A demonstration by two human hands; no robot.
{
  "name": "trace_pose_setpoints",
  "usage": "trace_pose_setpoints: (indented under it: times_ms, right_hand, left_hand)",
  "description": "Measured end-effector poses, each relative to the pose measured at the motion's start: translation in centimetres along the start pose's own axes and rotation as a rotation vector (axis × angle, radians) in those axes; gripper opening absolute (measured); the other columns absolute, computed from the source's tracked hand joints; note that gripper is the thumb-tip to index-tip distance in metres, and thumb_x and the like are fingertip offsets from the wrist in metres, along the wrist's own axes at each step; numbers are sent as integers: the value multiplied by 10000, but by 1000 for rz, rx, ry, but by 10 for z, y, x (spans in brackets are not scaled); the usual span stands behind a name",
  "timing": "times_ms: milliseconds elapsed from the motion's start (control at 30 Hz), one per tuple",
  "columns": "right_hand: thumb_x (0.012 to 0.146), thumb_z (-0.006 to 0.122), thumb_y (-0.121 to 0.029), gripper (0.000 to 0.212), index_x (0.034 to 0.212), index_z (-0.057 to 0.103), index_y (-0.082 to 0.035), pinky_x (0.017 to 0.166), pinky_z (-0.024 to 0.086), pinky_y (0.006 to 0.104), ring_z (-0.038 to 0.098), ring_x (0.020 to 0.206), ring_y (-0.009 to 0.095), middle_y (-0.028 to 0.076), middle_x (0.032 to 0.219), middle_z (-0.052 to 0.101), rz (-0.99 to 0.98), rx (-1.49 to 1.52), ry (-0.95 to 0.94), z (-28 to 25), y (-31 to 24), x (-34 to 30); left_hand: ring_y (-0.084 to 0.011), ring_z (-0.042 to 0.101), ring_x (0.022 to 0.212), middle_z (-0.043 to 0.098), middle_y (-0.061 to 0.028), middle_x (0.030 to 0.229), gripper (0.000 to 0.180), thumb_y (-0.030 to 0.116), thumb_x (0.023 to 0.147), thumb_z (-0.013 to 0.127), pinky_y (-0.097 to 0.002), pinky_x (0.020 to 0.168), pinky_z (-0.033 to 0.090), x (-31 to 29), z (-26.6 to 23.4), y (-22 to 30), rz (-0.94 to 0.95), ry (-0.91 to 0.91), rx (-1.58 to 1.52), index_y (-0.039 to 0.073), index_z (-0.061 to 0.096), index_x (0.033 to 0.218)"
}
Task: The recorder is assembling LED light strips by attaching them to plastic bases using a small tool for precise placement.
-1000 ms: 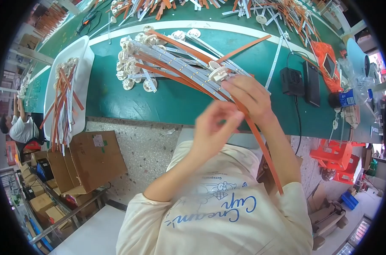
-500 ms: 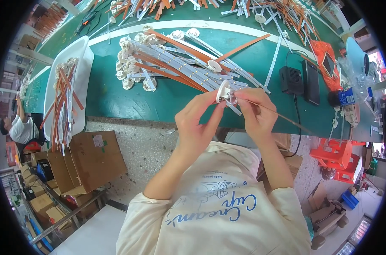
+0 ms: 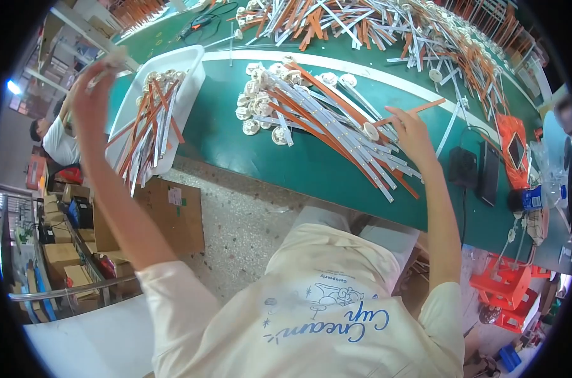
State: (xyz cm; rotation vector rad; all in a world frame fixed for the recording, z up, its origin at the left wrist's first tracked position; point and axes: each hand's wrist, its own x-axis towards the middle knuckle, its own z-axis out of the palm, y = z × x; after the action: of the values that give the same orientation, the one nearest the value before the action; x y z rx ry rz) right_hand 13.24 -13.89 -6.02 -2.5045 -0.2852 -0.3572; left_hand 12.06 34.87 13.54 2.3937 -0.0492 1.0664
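My left hand (image 3: 94, 94) is raised at the far left, beside the white plastic bin (image 3: 194, 79). Motion smears its fingers, and a pale shape at them is too blurred to name. Above the right part of the pile of strips, my right hand (image 3: 413, 133) has its fingers apart, over an orange strip (image 3: 432, 104) and close to a round white base (image 3: 370, 131). The pile on the green table holds white LED strips (image 3: 336, 123), orange strips and round white bases (image 3: 251, 127). More of these strips lie in the bin, with ends hanging over its near edge.
A larger heap of strips (image 3: 361, 28) covers the table's far side. At right are a black adapter (image 3: 462, 165), a dark box-shaped device (image 3: 487, 173), an orange bag (image 3: 511, 135) and a bottle (image 3: 533, 198). Red stools (image 3: 500, 280) and a cardboard box (image 3: 172, 217) stand below table height. Another person sits far left.
My hands, together on a white base with wires before, have parted. The left swung far left toward the bin; the right went over the pile. The whole view has shifted.
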Motion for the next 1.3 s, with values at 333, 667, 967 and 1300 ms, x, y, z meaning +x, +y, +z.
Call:
trace_pose_setpoints:
  times_ms: [333, 667, 967, 1300]
  right_hand:
    - [760, 649, -219, 189, 790, 604, -37, 570, 483, 220, 580, 564, 102, 84, 674, 619, 501, 149, -203, -13, -5, 26]
    - [772, 624, -6, 223, 854, 419, -41, 638, 507, 280, 581, 748, 139, 67, 840, 571, 233, 1110, 519, -59, -80, -42]
    - [848, 539, -71, 123, 892, 581, 36, 570, 489, 212, 588, 653, 116, 90, 772, 601, 194, 1073, 179, -72, -89, -81]
    - [801, 567, 17, 139, 925, 516, 55, 657, 543, 277, 625, 720, 180, 129, 837, 583, 155, 996, 266, -87, -96, -94]
  left_hand:
    - [-200, 501, 1072, 512, -138, 1201, 394, 122, 835, 565, -317, 894, 401, 30, 40, 10, 350, -272, 60, 114, 484, 1220]
    - [-202, 562, 978, 456, -174, 1217, 588, 132, 820, 601, -284, 773, 486, -208, 184, 209, -537, -854, -1283, 30, 303, 1317]
    - [-110, 563, 826, 514, -91, 1022, 364, -23, 792, 559, -236, 697, 522, -208, 176, 232, -245, -805, -1275, 16, 502, 1150]
    - [-108, 539, 910, 525, -72, 1018, 347, -37, 790, 574, -233, 749, 510, -196, 150, 248, -402, -702, -1351, -19, 506, 1130]
